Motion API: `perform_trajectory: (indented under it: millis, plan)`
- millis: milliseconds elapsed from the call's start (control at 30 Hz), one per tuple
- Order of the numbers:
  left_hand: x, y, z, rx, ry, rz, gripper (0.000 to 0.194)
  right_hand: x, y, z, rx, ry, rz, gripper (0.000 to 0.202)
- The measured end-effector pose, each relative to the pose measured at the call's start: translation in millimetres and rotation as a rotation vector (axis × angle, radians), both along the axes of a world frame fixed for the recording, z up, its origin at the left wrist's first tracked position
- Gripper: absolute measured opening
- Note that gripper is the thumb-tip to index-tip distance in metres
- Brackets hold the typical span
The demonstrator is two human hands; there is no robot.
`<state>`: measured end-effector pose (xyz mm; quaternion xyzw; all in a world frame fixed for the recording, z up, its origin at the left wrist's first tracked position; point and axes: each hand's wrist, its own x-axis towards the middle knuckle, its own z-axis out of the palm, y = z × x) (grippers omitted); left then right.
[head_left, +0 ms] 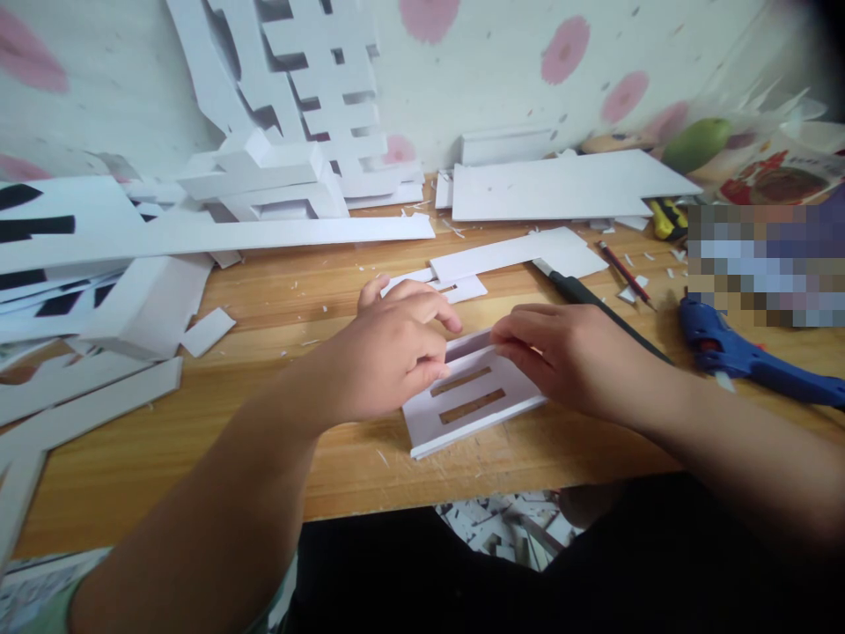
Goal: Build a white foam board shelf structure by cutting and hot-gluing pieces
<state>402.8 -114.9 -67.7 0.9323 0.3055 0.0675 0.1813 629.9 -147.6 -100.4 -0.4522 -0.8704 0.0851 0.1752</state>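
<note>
A small white foam board panel [471, 385] with long rectangular slots lies on the wooden table in front of me. Along its far edge a narrow white strip [470, 343] stands up. My left hand [402, 352] is at the left end of this strip, with curled thumb and forefinger on either side of it. At the strip's right end my right hand [561, 348] is closed in a pinch, its fingertips hiding that end. A utility knife [604, 308] with a black handle lies behind my right hand, its blade against a white board offcut [528, 251].
A blue glue gun [739, 343] lies at the right, near a pencil [626, 275] and a yellow-black tool [668, 218]. White cut-out structures [317, 88] lean on the wall. Board pieces [145, 299] crowd the left, and a large white sheet [554, 185] lies behind. Scraps [502, 524] show below the table edge.
</note>
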Motion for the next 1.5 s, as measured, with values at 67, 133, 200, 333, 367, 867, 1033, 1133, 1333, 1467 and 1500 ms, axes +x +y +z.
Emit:
perform_trajectory:
  millis: [67, 133, 200, 333, 367, 867, 1033, 1133, 1333, 1467, 1500]
  plan:
    - [0, 0, 0.1, -0.005, 0.007, 0.007, 0.028, 0, 0, 0.0, 0.0, -0.001, -0.003, 0.023]
    - [0, 0, 0.0, -0.006, 0.016, 0.012, 0.027, -1, 0, 0.2, -0.001, 0.001, -0.013, 0.022]
    - [0, 0, -0.2, -0.007, 0.022, 0.016, 0.027, -1, -1, 0.5, -0.003, 0.004, -0.022, 0.022]
    - [0, 1, -0.8, -0.012, 0.015, 0.014, 0.026, -1, -1, 1.0, -0.01, -0.005, -0.02, 0.022]
    - [0, 1, -1.1, -0.011, 0.011, 0.015, 0.026, -1, -1, 1.0, -0.008, -0.004, -0.016, 0.022]
    - [2, 1, -2.2, -0.008, 0.03, 0.045, 0.023, 0, 0, -1.5, 0.002, 0.005, -0.013, 0.021]
    - [2, 2, -2.9, -0.016, 0.037, 0.042, 0.022, 1, 1, -2.6, 0.01, -0.001, 0.002, 0.021]
    - [-1, 4, -5.9, 0.005, 0.009, 0.013, 0.023, 1, 0, -3.3, 0.015, 0.0, -0.003, 0.021]
    - [-7, 9, -5.9, -0.044, -0.076, -0.082, 0.02, 1, 0, -4.7, 0.013, 0.02, 0.007, 0.022]
    - [-8, 8, -1.7, -0.093, -0.193, -0.056, 0.024, 1, 1, -5.2, -0.009, 0.036, 0.001, 0.021]
    - [-8, 8, -1.4, -0.092, -0.234, -0.042, 0.024, 1, 2, -5.0, -0.018, 0.04, 0.001, 0.021]
